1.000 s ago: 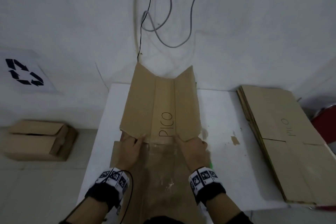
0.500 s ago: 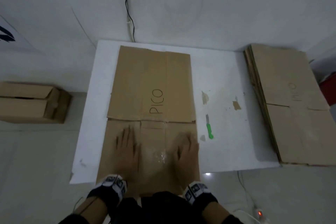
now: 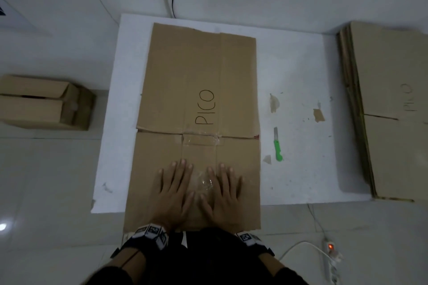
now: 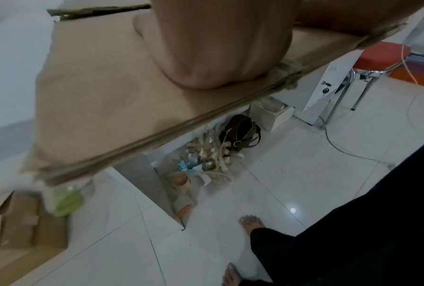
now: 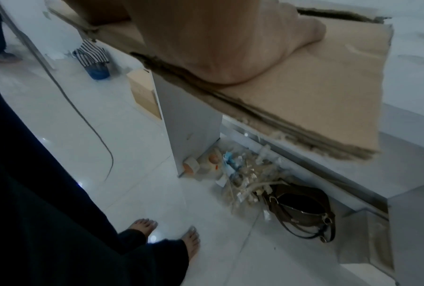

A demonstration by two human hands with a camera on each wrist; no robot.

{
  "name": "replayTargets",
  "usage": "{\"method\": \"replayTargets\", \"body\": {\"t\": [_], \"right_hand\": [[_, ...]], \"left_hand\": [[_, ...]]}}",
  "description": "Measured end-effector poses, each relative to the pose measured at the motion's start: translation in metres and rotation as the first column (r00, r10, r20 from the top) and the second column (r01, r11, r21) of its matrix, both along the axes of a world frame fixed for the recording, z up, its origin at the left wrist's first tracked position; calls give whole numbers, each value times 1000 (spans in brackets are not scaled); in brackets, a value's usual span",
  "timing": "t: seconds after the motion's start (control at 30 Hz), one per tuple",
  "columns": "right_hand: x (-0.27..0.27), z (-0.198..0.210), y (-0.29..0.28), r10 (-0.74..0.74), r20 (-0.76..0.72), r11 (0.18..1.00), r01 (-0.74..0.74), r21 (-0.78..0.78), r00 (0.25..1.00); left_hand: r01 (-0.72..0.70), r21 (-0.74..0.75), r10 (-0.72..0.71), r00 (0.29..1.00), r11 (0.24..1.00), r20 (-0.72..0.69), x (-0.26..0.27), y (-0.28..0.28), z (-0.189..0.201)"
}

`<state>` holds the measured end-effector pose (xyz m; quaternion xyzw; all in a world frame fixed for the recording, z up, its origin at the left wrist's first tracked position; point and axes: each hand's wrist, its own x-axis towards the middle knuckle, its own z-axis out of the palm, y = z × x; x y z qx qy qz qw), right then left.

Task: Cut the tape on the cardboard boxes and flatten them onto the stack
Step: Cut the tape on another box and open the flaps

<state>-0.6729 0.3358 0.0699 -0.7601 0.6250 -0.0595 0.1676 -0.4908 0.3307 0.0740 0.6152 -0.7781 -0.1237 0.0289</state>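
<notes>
Now one flattened box (image 3: 199,81) is pressed flat on the white tabletop (image 3: 301,71) under both palms, left grip (image 3: 174,190) and right grip (image 3: 224,194) spread wide, holding nothing; one green knife (image 3: 277,146) lies right of them, one stack (image 3: 389,104) farther right, bare tabletop between

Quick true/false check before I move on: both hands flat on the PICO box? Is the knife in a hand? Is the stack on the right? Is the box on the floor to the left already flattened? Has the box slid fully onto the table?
1. Both hands press flat on the PICO box. True: left hand and right hand lie palm down, fingers straight.
2. The right hand holds the green-handled knife. False: it lies on the table, right of the box.
3. The flattened stack is on the right. True.
4. The floor box is flattened. False: it stands unflattened.
5. The PICO box lies fully on the table. False: its near edge overhangs.
</notes>
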Motion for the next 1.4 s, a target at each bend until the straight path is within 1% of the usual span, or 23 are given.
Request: {"method": "replayTargets", "body": {"t": [0.07, 0.1, 0.17, 0.2, 0.27, 0.33, 0.4, 0.53, 0.63, 0.77, 0.87, 0.97, 1.03, 1.13, 1.2, 1.3, 1.4], "right_hand": [[-1, 0, -1, -10, 11, 1000, 10, 14, 1000], [-2, 1, -5, -24, 22, 1000, 23, 17, 999], [-3, 2, -19, -48, 52, 998, 49, -26, 997], [-5, 2, -28, -50, 63, 998, 52, -38, 997], [-8, 4, -51, -41, 44, 999, 43, -34, 998], [-6, 8, -79, -28, -23, 999, 27, -38, 999], [-5, 12, -103, 0, -58, 1000, -1, -18, 998], [-7, 15, -139, 51, -46, 999, -50, 12, 998], [-5, 17, -145, 58, -16, 997, -57, 53, 998], [-7, 17, -147, 80, -3, 994, -80, 77, 997], [-6, 19, -155, 27, 29, 996, -29, 83, 999], [-2, 25, -188, -79, -28, 997, 78, -17, 996], [4, 22, -215, -91, -39, 996, 91, -15, 995], [12, 11, -256, -60, 18, 998, 60, -24, 998], [16, 7, -283, -47, -1, 998, 47, -39, 999], [23, 4, -322, -77, -33, 995, 75, -66, 996], [30, 3, -345, -88, -59, 995, 85, -51, 994]], "left_hand": [[-36, 20, 37, 999, 999, -35, -1, 1, 2], [-67, 21, 69, 995, 998, -75, -4, -1, 3], [-111, -2, 109, 979, 994, -170, -9, -12, 3], [-114, -12, 109, 975, 993, -192, -11, -22, 3], [-72, -24, 67, 983, 997, -170, -14, -45, 3], [-41, -53, 33, 990, 998, -138, -13, -73, 3], [-45, -54, 38, 992, 998, -123, -10, -102, 3], [-59, -17, 58, 998, 998, -26, 0, -147, 2], [-42, -37, 42, 999, 998, 2, 2, -158, -2], [-32, -65, 32, 999, 997, 7, 2, -157, -3], [-58, -50, 56, 998, 997, -33, 1, -164, 2], [-126, -160, 100, 981, 979, -165, -5, -194, 9], [-176, -190, 136, 969, 966, -206, -5, -219, 11], [-126, -132, 108, 985, 983, -137, 3, -252, 1], [-93, -102, 82, 990, 990, -112, 7, -277, -1], [-101, -89, 92, 990, 991, -107, 11, -317, 1], [-101, -96, 98, 994, 990, -38, 16, -340, -2]]}}
